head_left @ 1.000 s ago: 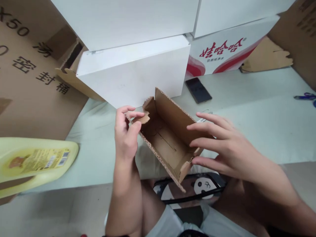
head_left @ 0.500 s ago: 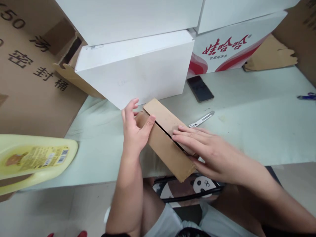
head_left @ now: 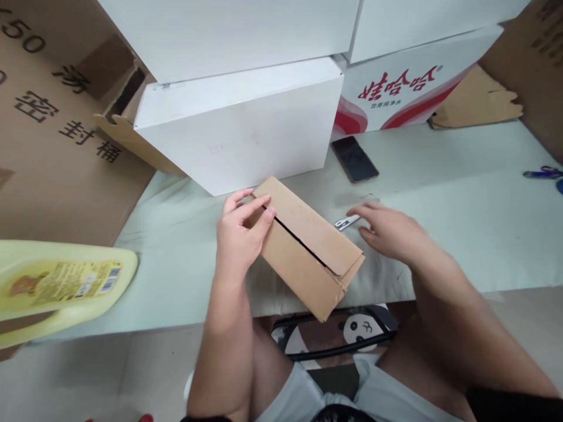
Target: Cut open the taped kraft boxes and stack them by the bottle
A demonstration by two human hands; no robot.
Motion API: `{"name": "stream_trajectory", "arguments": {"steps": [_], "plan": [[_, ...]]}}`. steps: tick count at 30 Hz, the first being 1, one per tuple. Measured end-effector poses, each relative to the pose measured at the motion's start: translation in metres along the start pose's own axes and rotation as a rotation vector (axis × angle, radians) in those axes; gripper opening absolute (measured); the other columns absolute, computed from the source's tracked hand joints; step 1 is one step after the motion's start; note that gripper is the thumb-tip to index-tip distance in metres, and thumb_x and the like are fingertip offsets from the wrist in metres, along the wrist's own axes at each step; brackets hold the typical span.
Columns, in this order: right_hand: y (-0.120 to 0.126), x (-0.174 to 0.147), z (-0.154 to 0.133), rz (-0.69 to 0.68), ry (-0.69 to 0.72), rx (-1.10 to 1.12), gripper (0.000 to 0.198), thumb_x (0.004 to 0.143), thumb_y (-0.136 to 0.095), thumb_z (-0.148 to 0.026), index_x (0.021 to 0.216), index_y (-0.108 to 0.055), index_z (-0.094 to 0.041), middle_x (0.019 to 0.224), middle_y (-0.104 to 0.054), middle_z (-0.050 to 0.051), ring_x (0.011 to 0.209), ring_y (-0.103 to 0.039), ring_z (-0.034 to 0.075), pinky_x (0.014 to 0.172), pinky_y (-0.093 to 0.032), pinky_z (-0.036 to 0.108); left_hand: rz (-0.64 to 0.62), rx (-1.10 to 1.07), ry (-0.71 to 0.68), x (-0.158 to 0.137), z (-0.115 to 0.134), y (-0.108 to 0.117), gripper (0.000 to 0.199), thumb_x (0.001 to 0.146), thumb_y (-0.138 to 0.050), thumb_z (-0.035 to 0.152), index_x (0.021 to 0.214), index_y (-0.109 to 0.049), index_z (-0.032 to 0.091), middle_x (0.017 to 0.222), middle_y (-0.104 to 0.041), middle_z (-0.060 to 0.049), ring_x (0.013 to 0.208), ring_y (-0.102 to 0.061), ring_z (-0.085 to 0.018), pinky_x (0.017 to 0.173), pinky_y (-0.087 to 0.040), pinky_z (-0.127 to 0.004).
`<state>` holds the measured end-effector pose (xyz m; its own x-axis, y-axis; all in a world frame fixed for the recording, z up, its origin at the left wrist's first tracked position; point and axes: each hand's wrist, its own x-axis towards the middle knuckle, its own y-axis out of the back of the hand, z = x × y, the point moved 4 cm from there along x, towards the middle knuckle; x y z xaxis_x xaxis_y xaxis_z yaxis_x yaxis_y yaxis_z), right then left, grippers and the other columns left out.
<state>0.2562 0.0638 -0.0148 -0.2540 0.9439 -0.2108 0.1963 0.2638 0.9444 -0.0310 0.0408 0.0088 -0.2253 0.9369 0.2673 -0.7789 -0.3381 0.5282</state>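
A small brown cardboard box (head_left: 308, 234) stands slantwise near the table's front edge, with a narrow dark gap running along its top between the flaps. My left hand (head_left: 240, 231) grips its far left end, thumb on the top by the gap and fingers around the corner. To the right of the box, my right hand (head_left: 389, 231) reaches over a silver utility knife (head_left: 345, 223), thumb and fingers apart. The knife lies on the table, its far part covered by my fingers. Whether the fingertips touch it is hard to see.
Behind the cardboard box rise stacked white boxes (head_left: 246, 135), with a black phone (head_left: 354, 159) before them. A yellow jug (head_left: 88, 281) stands left, near a large carton (head_left: 53, 152). Blue-handled scissors (head_left: 545, 173) lie far right. A panda-print bag (head_left: 325, 340) is below the table edge.
My right hand has left the top of the cardboard box and moved right, over the utility knife. My left hand stays at the box's far end, its fingers now closer in around the corner.
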Motion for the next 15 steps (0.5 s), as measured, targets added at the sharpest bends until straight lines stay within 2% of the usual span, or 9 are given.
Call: {"name": "stream_trajectory", "arguments": {"steps": [2, 4, 7, 10, 12, 15], "plan": [[-0.016, 0.009, 0.006, -0.153, -0.024, -0.055, 0.045, 0.088, -0.051, -0.016, 0.128, -0.068, -0.028, 0.124, -0.07, 0.011, 0.094, -0.071, 0.026, 0.064, -0.045, 0.032, -0.007, -0.001, -0.001, 0.0, 0.001, -0.001, 0.032, 0.085, -0.075, 0.047, 0.107, -0.083, 0.025, 0.131, -0.066, -0.01, 0.124, -0.064, -0.028, 0.106, -0.055, -0.042], [-0.024, 0.015, 0.009, -0.195, -0.072, -0.068, 0.045, 0.09, -0.051, -0.02, 0.131, -0.065, -0.028, 0.117, -0.073, 0.011, 0.095, -0.071, 0.027, 0.065, -0.044, 0.032, -0.012, 0.0, -0.007, 0.0, 0.002, -0.001, 0.032, 0.087, -0.073, 0.047, 0.107, -0.083, 0.025, 0.131, -0.066, -0.01, 0.124, -0.064, -0.027, 0.105, -0.055, -0.042], [-0.025, 0.02, 0.011, -0.178, -0.132, -0.075, 0.04, 0.096, -0.048, -0.03, 0.132, -0.064, -0.028, 0.111, -0.076, 0.012, 0.093, -0.072, 0.03, 0.064, -0.043, 0.034, 0.004, 0.001, -0.018, 0.0, 0.004, -0.001, 0.031, 0.089, -0.068, 0.044, 0.106, -0.083, 0.024, 0.128, -0.066, -0.011, 0.124, -0.063, -0.029, 0.105, -0.056, -0.043], [-0.022, 0.02, 0.011, -0.163, -0.168, -0.084, 0.035, 0.098, -0.045, -0.035, 0.123, -0.069, -0.029, 0.107, -0.078, 0.011, 0.09, -0.073, 0.03, 0.064, -0.043, 0.034, 0.014, -0.041, 0.0, -0.001, 0.002, 0.0, 0.031, 0.089, -0.057, 0.03, 0.104, -0.084, 0.025, 0.129, -0.066, -0.009, 0.129, -0.06, -0.028, 0.109, -0.054, -0.044], [-0.016, 0.017, 0.01, -0.136, -0.198, -0.1, 0.036, 0.1, -0.044, -0.037, 0.124, -0.07, -0.029, 0.107, -0.078, 0.013, 0.089, -0.073, 0.031, 0.064, -0.044, 0.036, 0.001, -0.094, 0.006, -0.001, 0.0, 0.001, 0.039, 0.084, -0.05, 0.021, 0.103, -0.084, 0.027, 0.131, -0.065, -0.007, 0.132, -0.057, -0.029, 0.111, -0.053, -0.044], [-0.002, 0.008, 0.007, -0.016, -0.238, -0.045, 0.041, 0.102, -0.039, -0.038, 0.129, -0.067, -0.027, 0.099, -0.079, 0.013, 0.082, -0.073, 0.031, 0.064, -0.047, 0.037, -0.018, -0.122, -0.001, -0.001, -0.003, 0.001, 0.047, 0.074, -0.049, 0.017, 0.104, -0.084, 0.027, 0.132, -0.064, -0.006, 0.135, -0.055, -0.031, 0.113, -0.052, -0.046]]}}
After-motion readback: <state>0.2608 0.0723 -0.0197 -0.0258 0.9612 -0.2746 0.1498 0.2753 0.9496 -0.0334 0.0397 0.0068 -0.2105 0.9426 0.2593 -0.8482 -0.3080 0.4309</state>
